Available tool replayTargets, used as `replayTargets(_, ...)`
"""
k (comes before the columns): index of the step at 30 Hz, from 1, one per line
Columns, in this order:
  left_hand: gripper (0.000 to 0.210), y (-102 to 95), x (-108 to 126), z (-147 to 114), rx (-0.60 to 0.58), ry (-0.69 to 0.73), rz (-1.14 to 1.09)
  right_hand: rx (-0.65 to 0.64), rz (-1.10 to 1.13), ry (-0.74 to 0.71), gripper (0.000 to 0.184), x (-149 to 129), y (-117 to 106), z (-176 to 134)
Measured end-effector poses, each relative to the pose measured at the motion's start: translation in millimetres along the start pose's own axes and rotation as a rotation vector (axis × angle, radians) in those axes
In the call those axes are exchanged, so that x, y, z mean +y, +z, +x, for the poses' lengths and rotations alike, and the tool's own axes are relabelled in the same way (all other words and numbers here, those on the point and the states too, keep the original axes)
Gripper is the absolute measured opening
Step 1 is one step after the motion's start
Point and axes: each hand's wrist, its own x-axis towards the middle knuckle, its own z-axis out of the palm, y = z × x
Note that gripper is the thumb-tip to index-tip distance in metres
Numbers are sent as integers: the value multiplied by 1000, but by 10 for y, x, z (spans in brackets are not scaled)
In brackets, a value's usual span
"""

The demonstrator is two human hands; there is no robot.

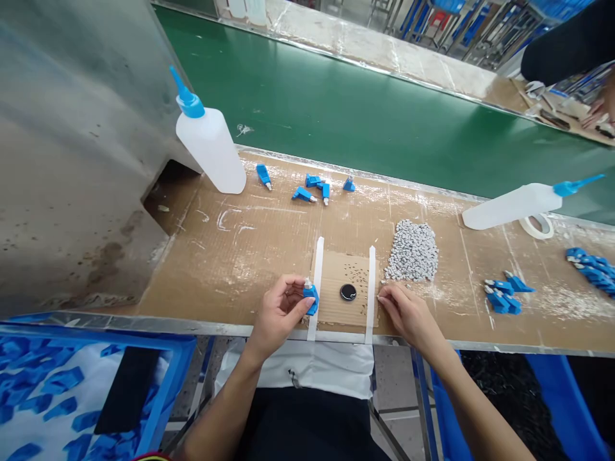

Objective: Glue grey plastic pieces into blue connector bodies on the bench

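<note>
My left hand (281, 310) pinches a small blue plastic part (311, 299) upright, its whitish tip pointing up. Just right of it, a cardboard pad (336, 307) is held down by two white tape strips and carries a small round black dish (348, 292) with glossy dark contents. Beyond the right strip, my right hand (406, 314) has thumb and fingertips pressed together close to the board; whatever they may hold is too small to make out. A pile of small grey pieces (413, 251) lies just beyond that hand.
A white bottle (211, 150) with a blue nozzle stands at left; another bottle (514, 206) leans at right by a tape roll (537, 226). Several blue parts (312, 186) lie behind, more (504, 294) at right. A green belt (336, 96) runs beyond. Another person's arm (571, 45) shows top right.
</note>
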Motion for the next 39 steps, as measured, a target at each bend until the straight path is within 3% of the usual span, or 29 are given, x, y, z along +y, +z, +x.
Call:
replayTargets(10, 24, -33, -6, -12, -39, 15, 12, -33, -42, -31, 21, -42, -46, 25)
replayTargets(15, 25, -27, 4, -24, -43, 8, 21, -87, -38, -49, 18, -237, -123, 136)
replayTargets(19, 24, -26, 11, -24, -43, 16, 14, -129, -85, -99, 19, -384, -47, 263)
replayTargets(26, 23, -38, -5, -27, -56, 28, 40, -134, -166, -104, 20, -350, 141, 306)
replayTargets(39, 21, -41, 42, -22, -66, 41, 77, -122, -221, -144, 19, -386, 154, 300)
